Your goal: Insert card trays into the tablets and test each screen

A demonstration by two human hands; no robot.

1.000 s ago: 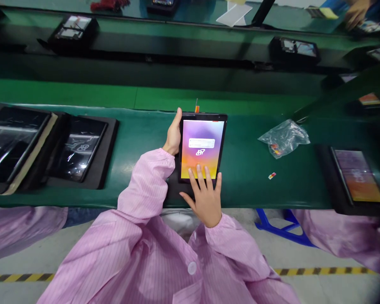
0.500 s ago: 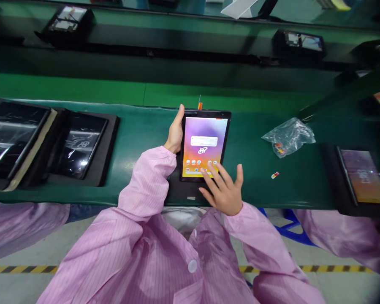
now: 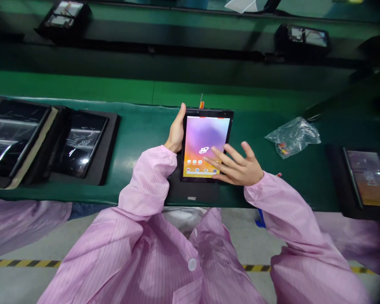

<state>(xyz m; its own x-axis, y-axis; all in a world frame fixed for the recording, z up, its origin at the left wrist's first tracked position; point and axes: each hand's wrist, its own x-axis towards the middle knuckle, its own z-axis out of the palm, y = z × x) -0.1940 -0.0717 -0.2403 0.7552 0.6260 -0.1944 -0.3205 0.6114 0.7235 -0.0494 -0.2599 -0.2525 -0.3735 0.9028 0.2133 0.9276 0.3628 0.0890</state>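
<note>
- The tablet point(image 3: 203, 139) stands tilted on a black mat point(image 3: 193, 191) on the green counter point(image 3: 139, 134), its screen lit.
- The left hand point(image 3: 177, 133) clasps the tablet's left edge; the thumb shows, and the other fingers are hidden behind it.
- The right hand point(image 3: 237, 165) is open, apart from the left, its fingers point(image 3: 223, 159) spread across the screen's lower right and hiding part of the icon row. Whether they touch the glass is hard to tell.
- A small orange-tipped item point(image 3: 201, 104) pokes out behind the tablet's top edge; what it is cannot be made out.
- To the right, green counter separates the hands from a crumpled plastic bag point(image 3: 293, 137).
- A tablet on a mat point(image 3: 365, 181) sits near the right frame edge.
- On the left, film-covered tablets point(image 3: 80, 145) lie on black mats, the farthest left cut off by the frame.
</note>
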